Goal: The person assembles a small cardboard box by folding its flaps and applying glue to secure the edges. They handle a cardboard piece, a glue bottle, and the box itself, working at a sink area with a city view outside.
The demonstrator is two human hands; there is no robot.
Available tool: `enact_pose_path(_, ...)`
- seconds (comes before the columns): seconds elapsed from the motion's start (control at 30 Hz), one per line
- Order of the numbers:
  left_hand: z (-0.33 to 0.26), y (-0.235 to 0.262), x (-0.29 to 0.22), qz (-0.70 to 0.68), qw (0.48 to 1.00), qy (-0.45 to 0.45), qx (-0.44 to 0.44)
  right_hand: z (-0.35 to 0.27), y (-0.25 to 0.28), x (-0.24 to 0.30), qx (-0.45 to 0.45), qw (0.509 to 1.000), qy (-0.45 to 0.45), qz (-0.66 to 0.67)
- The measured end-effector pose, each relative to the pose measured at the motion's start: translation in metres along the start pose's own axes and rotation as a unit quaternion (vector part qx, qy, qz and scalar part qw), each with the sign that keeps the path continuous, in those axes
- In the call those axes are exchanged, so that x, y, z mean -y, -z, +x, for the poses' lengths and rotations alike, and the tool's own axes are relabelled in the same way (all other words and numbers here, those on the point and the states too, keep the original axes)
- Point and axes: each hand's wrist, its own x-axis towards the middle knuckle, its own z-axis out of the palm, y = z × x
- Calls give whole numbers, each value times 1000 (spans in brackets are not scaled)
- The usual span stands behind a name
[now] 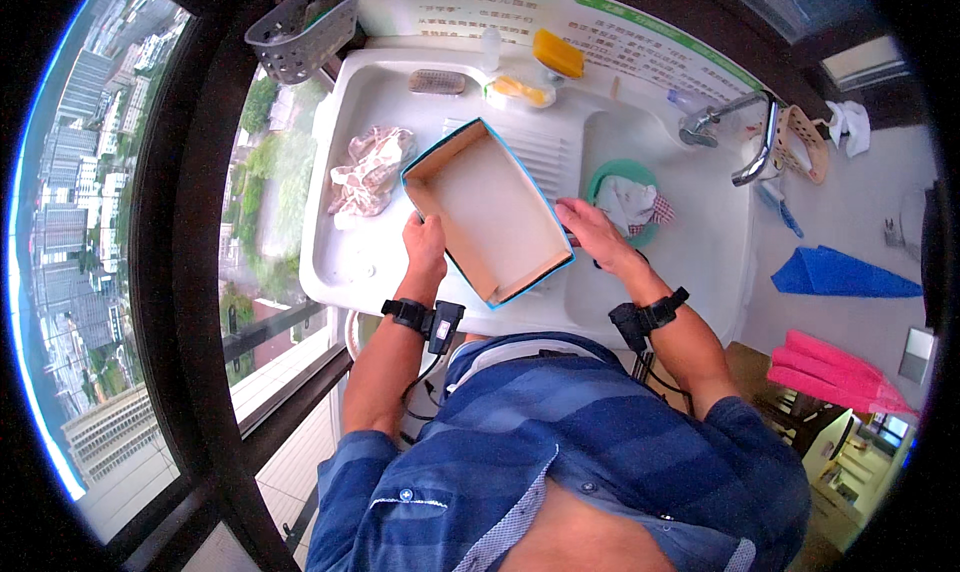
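I hold an open cardboard box [492, 210] with blue outer edges and a brown inside over a white sink unit [345, 262]. My left hand [424, 248] grips the box's left side. My right hand [592, 230] grips its right side. The box is tilted, its open face toward me, and nothing lies inside it. A crumpled pinkish cloth [368, 172] lies on the drainboard to the left of the box. A green basin [628, 198] with white and checked cloth sits in the sink bowl just beyond my right hand.
A metal tap [752, 147] stands at the sink's right. A brush [437, 81], a soap dish [520, 90] and a yellow sponge [557, 53] line the back ledge. A grey basket [300, 27] hangs at the window. Blue cloth [840, 272] and pink cloth [835, 372] hang at right.
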Motion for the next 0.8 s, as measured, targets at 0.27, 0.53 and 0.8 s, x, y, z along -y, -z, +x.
enact_pose_path(0.27,-27,-10,-26,247,965,-12,-84,15,13,-41,-145,962,136,-187)
enact_pose_path(0.53,-53,-23,-101,786,404,-391,258,-29,-83,26,151,881,129,-430)
enact_pose_path(0.8,-50,-39,-58,816,365,-272,356,21,-112,-39,106,866,157,-463)
